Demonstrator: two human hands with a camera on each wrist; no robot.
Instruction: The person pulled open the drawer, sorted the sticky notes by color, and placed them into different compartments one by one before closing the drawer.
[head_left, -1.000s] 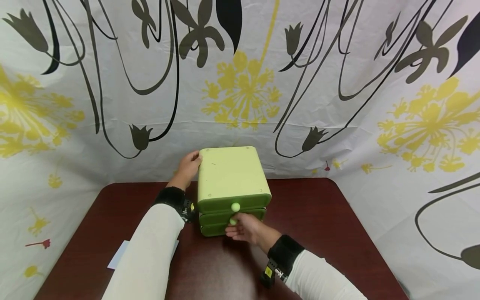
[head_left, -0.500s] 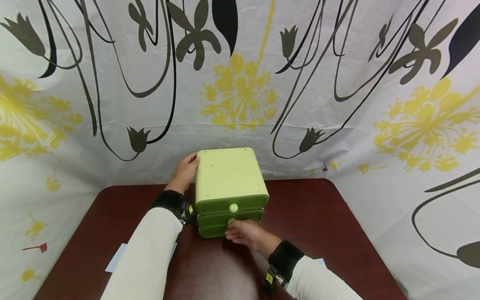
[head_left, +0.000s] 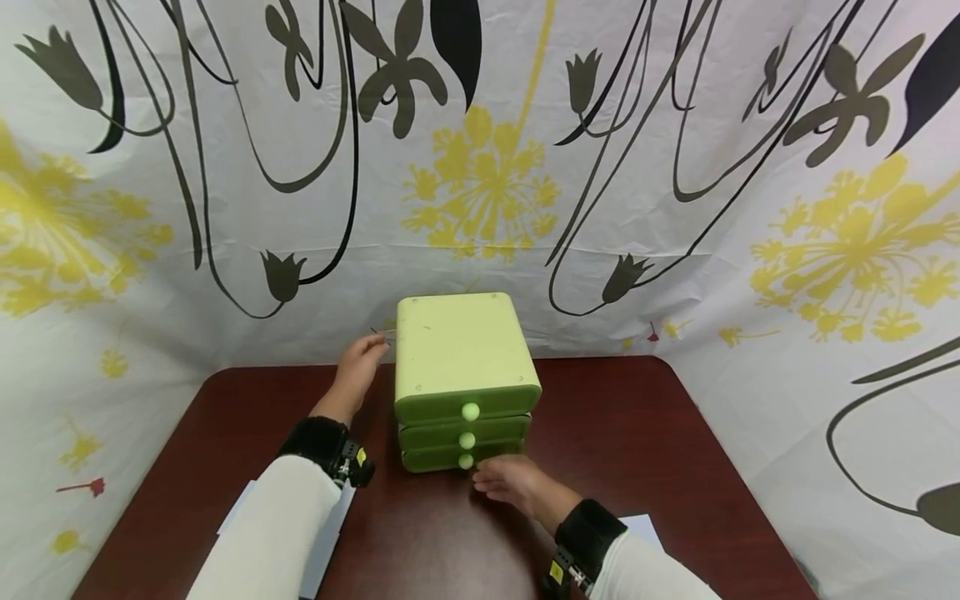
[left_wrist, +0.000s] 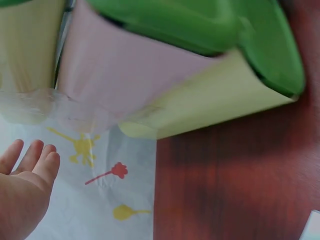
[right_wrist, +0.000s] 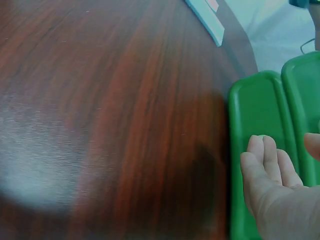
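Observation:
A small cabinet (head_left: pixel 461 342) stands near the back of the table. It has a pale yellow-green top and three green-fronted drawers, each with a round light green knob. To the left of its side my left hand (head_left: pixel 354 372) hovers apart from it, fingers extended and holding nothing. The left wrist view shows the cabinet's yellow and pink side walls (left_wrist: pixel 135 70) with a clear band across them. My right hand (head_left: pixel 521 483) is just right of the bottom knob (head_left: pixel 466 461), fingers straight. Seen from the right wrist, the fingertips overlap the green drawer front (right_wrist: pixel 260 110).
The dark reddish-brown table (head_left: pixel 637 433) has rounded back corners. A pale flat sheet (head_left: pixel 326 542) lies partly under the left sleeve, and another white flat piece (head_left: pixel 640 527) shows beside the right sleeve. A flower-patterned white curtain (head_left: pixel 495 292) hangs closely behind the cabinet.
My left hand has come off the cabinet's left side and moved left and nearer. The right hand has left the middle knob and shifted right and down. The cabinet stays put.

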